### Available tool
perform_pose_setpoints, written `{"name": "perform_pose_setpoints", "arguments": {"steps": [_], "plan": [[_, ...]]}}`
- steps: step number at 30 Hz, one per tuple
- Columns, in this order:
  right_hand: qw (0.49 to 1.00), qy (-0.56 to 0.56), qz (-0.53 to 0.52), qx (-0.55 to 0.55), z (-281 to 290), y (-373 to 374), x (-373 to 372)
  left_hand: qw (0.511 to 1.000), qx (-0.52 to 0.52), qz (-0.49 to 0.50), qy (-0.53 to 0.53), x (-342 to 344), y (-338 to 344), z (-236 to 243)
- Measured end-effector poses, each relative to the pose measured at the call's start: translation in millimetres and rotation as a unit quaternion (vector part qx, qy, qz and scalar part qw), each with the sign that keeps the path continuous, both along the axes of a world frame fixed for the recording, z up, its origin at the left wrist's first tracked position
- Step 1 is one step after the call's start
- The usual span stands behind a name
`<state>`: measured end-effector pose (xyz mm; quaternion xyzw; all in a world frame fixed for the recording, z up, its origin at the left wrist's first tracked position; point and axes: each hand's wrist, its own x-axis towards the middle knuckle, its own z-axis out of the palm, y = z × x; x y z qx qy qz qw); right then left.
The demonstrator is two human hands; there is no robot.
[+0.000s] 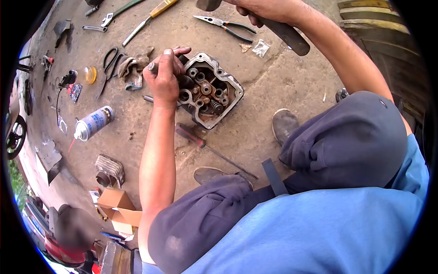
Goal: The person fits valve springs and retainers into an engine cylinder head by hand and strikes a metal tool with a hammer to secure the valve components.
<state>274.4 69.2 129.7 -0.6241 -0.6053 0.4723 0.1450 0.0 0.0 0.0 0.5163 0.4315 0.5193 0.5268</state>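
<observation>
My left hand (163,77) is closed around a short metal rod (153,67) at the upper left of an engine cylinder head (210,93), which lies on the ground with its valve springs and oily inside showing. Whether the rod touches the head is hidden. My right hand (267,11) is closed on a hammer (289,39) held at the top of the view, its metal head upper left, its dark handle angled down to the right. A screwdriver with a red and black handle (189,134) lies just below the cylinder head.
Pliers (228,27), scissors (107,71), a rag (132,68), wrenches (95,28) and a spray can (93,122) lie about. A finned metal part (109,170) and cardboard box (116,203) sit lower left, near a red vehicle (66,246). Wooden slats (372,18) stand upper right; my feet and knees are below.
</observation>
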Motion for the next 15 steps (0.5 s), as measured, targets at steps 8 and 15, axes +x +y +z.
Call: {"name": "perform_pose_setpoints", "arguments": {"steps": [8,15], "plan": [[0.984,0.052,-0.157,-0.07,-60.0,10.5,62.8,0.992,-0.069,0.026,-0.102,-4.7,-5.5,-7.9],[0.963,0.154,-0.192,-0.112,-127.7,9.1,123.8,0.957,-0.125,0.069,-0.252,-5.4,-0.8,-3.5]]}}
